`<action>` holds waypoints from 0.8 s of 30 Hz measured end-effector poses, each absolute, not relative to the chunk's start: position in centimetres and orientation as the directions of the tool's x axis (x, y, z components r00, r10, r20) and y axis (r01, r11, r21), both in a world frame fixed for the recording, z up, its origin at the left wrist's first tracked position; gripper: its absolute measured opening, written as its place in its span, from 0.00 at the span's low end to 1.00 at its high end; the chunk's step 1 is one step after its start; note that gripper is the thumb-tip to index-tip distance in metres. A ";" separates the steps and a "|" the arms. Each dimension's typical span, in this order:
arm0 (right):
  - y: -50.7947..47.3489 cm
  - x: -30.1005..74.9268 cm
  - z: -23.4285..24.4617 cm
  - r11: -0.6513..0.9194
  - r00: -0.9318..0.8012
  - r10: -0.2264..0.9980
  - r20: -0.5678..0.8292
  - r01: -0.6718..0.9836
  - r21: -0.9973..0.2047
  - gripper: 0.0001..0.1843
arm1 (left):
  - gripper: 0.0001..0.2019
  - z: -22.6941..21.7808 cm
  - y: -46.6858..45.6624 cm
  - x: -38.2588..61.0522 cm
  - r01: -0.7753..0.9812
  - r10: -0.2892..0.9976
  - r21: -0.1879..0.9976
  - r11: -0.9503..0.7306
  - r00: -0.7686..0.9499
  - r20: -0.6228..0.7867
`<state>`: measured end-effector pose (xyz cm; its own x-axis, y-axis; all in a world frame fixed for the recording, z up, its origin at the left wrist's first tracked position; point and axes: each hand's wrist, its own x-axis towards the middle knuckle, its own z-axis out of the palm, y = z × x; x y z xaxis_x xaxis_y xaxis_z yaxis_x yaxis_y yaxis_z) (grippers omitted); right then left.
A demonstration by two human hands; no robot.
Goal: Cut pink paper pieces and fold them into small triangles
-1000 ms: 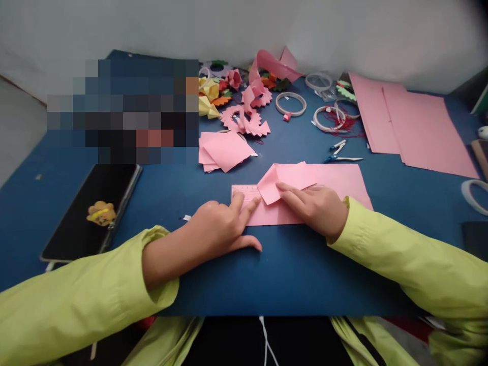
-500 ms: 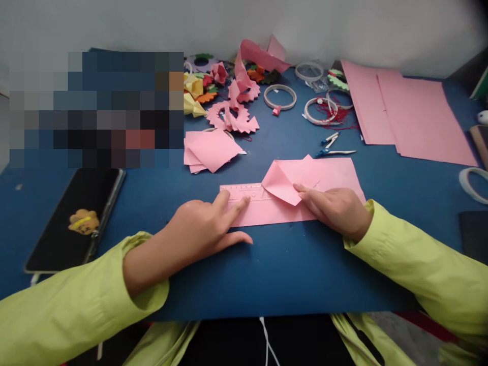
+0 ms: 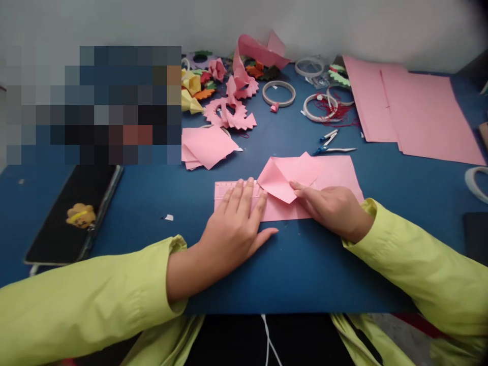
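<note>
A pink paper sheet (image 3: pixel 337 170) lies lengthwise before me on the blue table. Across its left part runs a clear ruler (image 3: pixel 223 190), partly under my fingers. With fingers spread flat, my left hand (image 3: pixel 234 218) presses on the ruler and the paper, its thumb stretched out over the table. A paper flap (image 3: pixel 277 178) stands raised beside the ruler's right end. My right hand (image 3: pixel 330 206) pinches this flap between thumb and fingers; the lower fingers are curled and partly hidden.
Blue-handled scissors (image 3: pixel 331 148) lie behind the sheet. Tape rolls (image 3: pixel 279 94), stacked pink squares (image 3: pixel 211 145) and cut paper pieces (image 3: pixel 229 114) are farther back. Large pink sheets (image 3: pixel 430 117) rest at the right, a phone (image 3: pixel 57 229) at the left.
My left hand has shifted right along the ruler and flattened, from pointing fingers to a spread palm. The right hand keeps its pinch on the flap, nearly still.
</note>
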<state>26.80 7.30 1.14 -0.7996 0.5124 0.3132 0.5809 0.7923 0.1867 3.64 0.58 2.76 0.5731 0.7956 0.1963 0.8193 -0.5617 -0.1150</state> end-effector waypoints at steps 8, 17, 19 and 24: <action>7.4 26.9 1.3 0.793 -0.801 0.528 0.284 0.584 0.173 0.17 | 0.32 2.3 1.2 3.1 0.805 0.772 -0.115 -0.582 0.592 0.232; 7.5 27.4 3.0 0.809 -0.867 0.416 0.275 0.490 0.324 0.19 | 0.34 2.3 1.3 3.1 0.806 0.773 -0.109 -0.582 0.590 0.233; 7.4 27.9 3.7 0.804 -0.874 0.406 0.268 0.480 0.349 0.20 | 0.34 2.3 1.3 3.1 0.804 0.772 -0.114 -0.583 0.592 0.233; 6.9 30.9 4.3 0.808 -0.827 0.536 0.169 0.561 0.180 0.21 | 0.33 2.2 1.3 3.2 0.806 0.766 -0.130 -0.578 0.591 0.253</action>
<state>30.86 6.86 4.28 -0.8271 0.5359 0.1695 0.5606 0.8083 0.1799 3.15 1.26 2.25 0.5906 0.7663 0.2530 0.8056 -0.5780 -0.1301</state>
